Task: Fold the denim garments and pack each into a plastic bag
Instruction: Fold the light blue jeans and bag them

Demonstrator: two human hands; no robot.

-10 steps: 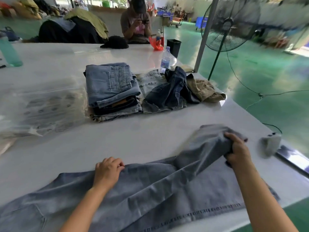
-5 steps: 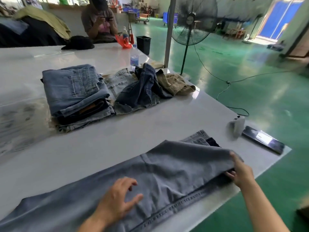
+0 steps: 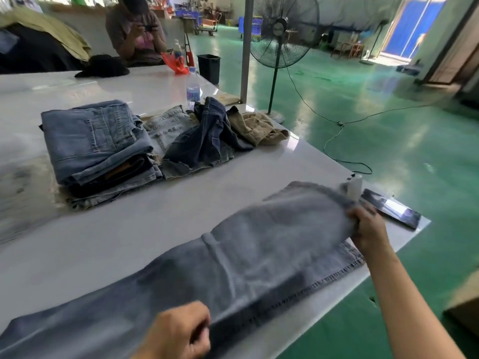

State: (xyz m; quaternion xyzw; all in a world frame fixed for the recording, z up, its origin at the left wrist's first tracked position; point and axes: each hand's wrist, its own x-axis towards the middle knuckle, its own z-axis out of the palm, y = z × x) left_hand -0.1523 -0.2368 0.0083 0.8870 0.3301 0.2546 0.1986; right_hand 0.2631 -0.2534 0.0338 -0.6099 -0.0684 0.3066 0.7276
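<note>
Right hand [image 3: 368, 228] is clamped on the waistband end of the light jeans [image 3: 246, 268], fingers curled over the edge near the surface's right corner. A second ago that hand had the same end bunched and lifted mid-air; half a second ago it had dropped to the near edge; now it's pulled out right and the top layer lies flat over the lower one. Left hand [image 3: 178, 332] sits on the leg section at the near edge, fingers curled with fabric apparently pinched under them; motion blur makes the exact grip hard to call. It was pressing further up the leg before, then open and sliding, so I read this as a smoothing pass just finished. Net change: lengthwise fold, one leg over the other, looks done, with the stitched side seam exposed along the near edge. The jeans run diagonally across the surface [image 3: 145, 229] from lower left to the right corner. Next I'd expect crosswise folds, and bagging is not started for this pair. Further out: folded denim stack [image 3: 96, 143], loose dark denim pile [image 3: 204, 141] beside it, tan garment [image 3: 256, 125] to its right. Clear plastic bags [image 3: 23, 200] sit at far left, blurred. A phone [image 3: 394, 211] lies just beyond the right hand, close to the waistband, so there's a snag risk.
</note>
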